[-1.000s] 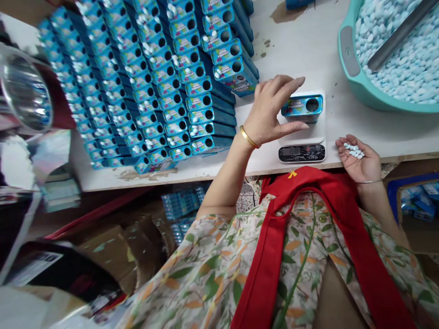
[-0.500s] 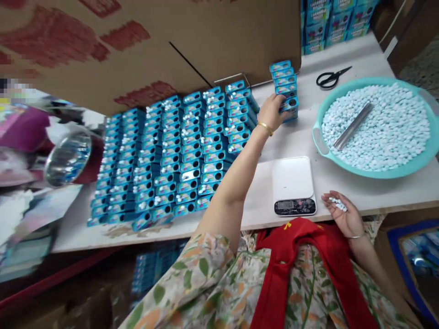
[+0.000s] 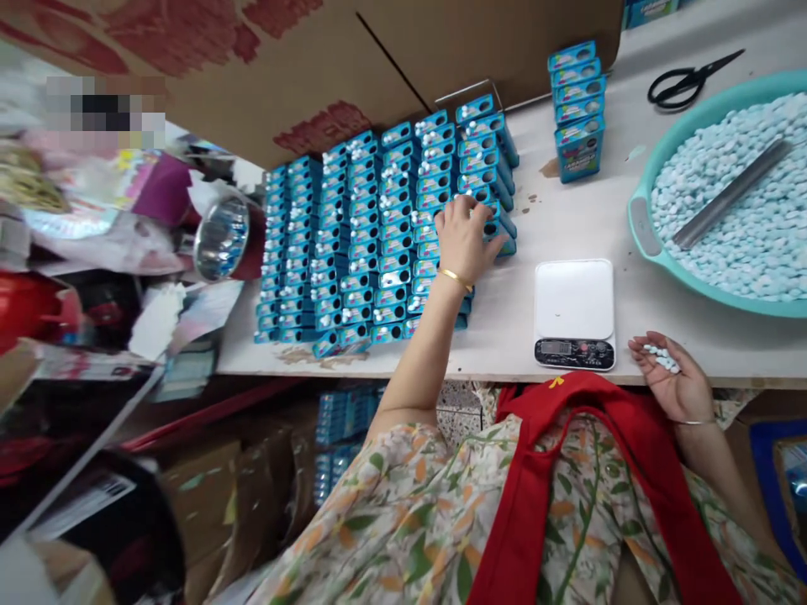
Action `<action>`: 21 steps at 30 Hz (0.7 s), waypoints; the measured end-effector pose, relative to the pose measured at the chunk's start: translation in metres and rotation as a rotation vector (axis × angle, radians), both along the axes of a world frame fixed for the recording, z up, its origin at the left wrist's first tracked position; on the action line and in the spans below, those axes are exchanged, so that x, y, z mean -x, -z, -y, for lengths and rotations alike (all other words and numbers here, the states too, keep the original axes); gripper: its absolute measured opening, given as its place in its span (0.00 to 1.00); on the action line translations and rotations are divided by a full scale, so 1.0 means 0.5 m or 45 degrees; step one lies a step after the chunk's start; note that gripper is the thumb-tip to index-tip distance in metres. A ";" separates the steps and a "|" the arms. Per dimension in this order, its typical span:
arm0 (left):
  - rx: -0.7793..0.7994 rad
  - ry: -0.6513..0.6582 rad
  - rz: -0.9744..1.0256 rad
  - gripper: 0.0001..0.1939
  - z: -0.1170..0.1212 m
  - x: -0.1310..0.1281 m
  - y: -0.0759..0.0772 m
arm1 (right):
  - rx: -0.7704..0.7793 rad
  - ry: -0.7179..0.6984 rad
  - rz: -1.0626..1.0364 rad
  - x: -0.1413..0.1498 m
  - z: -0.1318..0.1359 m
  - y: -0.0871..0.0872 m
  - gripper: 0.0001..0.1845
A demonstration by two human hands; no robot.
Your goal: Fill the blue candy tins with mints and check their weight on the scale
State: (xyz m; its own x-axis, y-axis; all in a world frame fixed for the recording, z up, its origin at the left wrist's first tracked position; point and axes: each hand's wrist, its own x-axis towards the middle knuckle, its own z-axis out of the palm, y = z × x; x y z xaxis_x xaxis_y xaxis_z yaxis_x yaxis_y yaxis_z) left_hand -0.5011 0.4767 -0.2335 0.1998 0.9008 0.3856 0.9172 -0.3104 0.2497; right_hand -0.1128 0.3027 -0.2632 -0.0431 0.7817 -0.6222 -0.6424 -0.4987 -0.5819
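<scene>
My left hand (image 3: pixel 465 239), with a gold bangle, is over the right part of the rows of small blue candy boxes (image 3: pixel 394 227). Its fingers are apart, with the fingertips at the box tops and the thumb out to the right; no box shows in its grasp. Palm up at the table's front edge, my right hand (image 3: pixel 677 382) is cupped around several small pale candies (image 3: pixel 663 358). To its left lies a white digital scale (image 3: pixel 573 301) with a bare plate. Many boxes have a dark round hole and small pale candies on top.
A turquoise basin (image 3: pixel 644 220) of pale candies holds a metal tube (image 3: pixel 731 193). Black scissors (image 3: pixel 684 86) lie behind it. A short column of blue boxes (image 3: pixel 578 151) stands before the cardboard (image 3: pixel 303 67). At left are a metal bowl (image 3: pixel 222 238) and clutter.
My left hand has let go of the front box in the short column and moved left to the rows. The right hand still holds the candies. The view has shifted left.
</scene>
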 end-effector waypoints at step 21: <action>0.377 0.462 -0.313 0.09 0.153 -0.298 -0.169 | 0.063 -0.070 -0.229 0.032 0.017 -0.090 0.10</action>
